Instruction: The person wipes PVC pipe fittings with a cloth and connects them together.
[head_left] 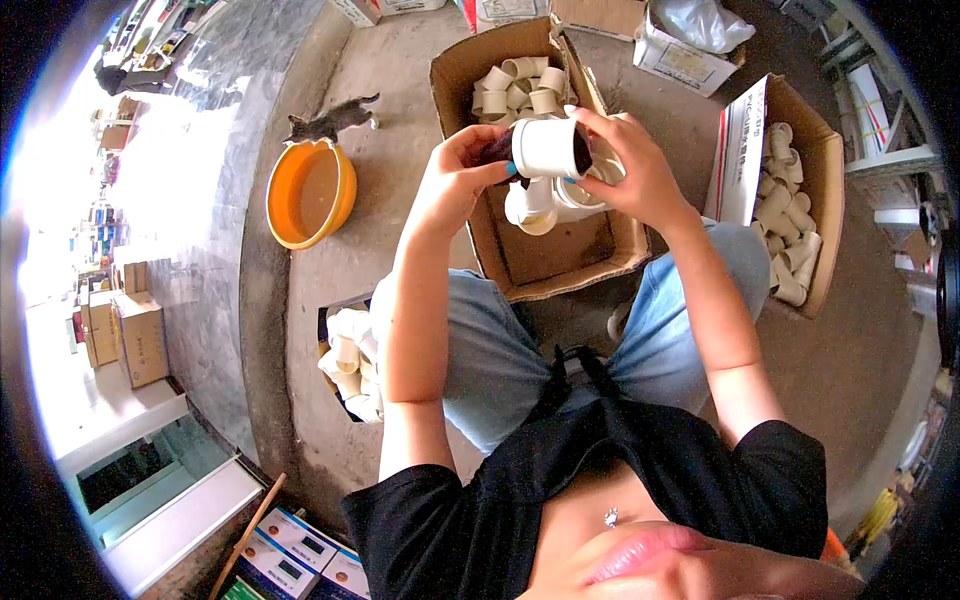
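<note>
Above an open cardboard box, a white plastic pipe fitting (pixel 545 148) is held sideways between my two hands. My left hand (pixel 458 178) is closed on a dark cloth (pixel 496 150) at the fitting's left end, its thumb pointing toward the fitting. Dark material also shows in the right opening. My right hand (pixel 638 165) grips the fitting's right rim with thumb and fingers. Just below, more white fittings (pixel 532 205) sit in the cardboard box (pixel 560 285), partly hidden by the held one. Several smaller fittings (pixel 520 85) fill the box's far part.
A carton of fittings (pixel 825 220) stands at right, and another container of white fittings (pixel 350 360) is beside my left leg. An orange basin (pixel 340 215) stands at left with a kitten (pixel 335 122) behind it. Boxes (pixel 685 60) line the far side; shelving (pixel 890 160) is at right.
</note>
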